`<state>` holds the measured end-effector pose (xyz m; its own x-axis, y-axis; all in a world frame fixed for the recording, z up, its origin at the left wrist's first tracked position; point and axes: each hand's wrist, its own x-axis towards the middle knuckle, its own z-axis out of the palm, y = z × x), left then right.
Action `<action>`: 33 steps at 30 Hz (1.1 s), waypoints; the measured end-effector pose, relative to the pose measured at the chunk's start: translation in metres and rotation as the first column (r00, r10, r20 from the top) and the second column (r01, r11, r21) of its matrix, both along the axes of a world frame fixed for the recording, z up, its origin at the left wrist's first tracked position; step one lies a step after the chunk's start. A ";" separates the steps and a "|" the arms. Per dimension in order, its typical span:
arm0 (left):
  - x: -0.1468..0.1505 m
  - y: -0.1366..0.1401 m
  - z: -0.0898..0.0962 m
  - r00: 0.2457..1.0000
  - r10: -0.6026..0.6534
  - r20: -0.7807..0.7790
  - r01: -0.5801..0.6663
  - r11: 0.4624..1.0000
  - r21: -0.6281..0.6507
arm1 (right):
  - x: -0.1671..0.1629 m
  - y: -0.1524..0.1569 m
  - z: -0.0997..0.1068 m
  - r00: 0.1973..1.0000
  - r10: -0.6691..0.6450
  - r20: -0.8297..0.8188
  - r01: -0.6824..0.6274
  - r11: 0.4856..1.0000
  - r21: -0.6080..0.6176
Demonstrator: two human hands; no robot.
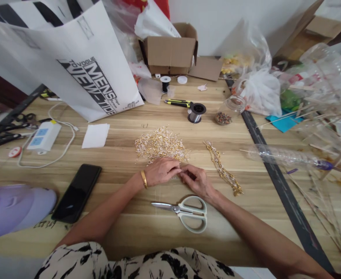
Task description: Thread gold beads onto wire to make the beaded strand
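My left hand, with a gold bangle at the wrist, is closed at the near edge of a pile of small gold and pale beaded pieces. Its fingertips meet those of my right hand, which is pinched as well. Whatever sits between the fingertips is too small to name. To the right of my right hand lies a bundle of gold beaded chains. White-handled scissors rest just below both hands, blades pointing left.
A black phone and a white power strip are at the left. Beyond the pile are a wire spool, a yellow-black cutter and a glass jar of beads. A white bag stands back left; thin sticks clutter the right.
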<state>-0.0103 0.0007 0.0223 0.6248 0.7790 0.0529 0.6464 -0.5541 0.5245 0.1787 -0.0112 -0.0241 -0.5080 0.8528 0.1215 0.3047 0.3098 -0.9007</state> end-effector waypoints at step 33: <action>-0.003 0.006 -0.006 0.977 0.103 0.184 -0.081 0.989 -0.125 | -0.003 0.002 0.003 0.999 -0.022 -0.037 0.028 0.986 0.167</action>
<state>-0.0136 0.0067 0.0161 0.5377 0.8403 0.0690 0.5741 -0.4248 0.7000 0.1760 -0.0090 -0.0214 -0.4795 0.8313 0.2810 0.2838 0.4499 -0.8468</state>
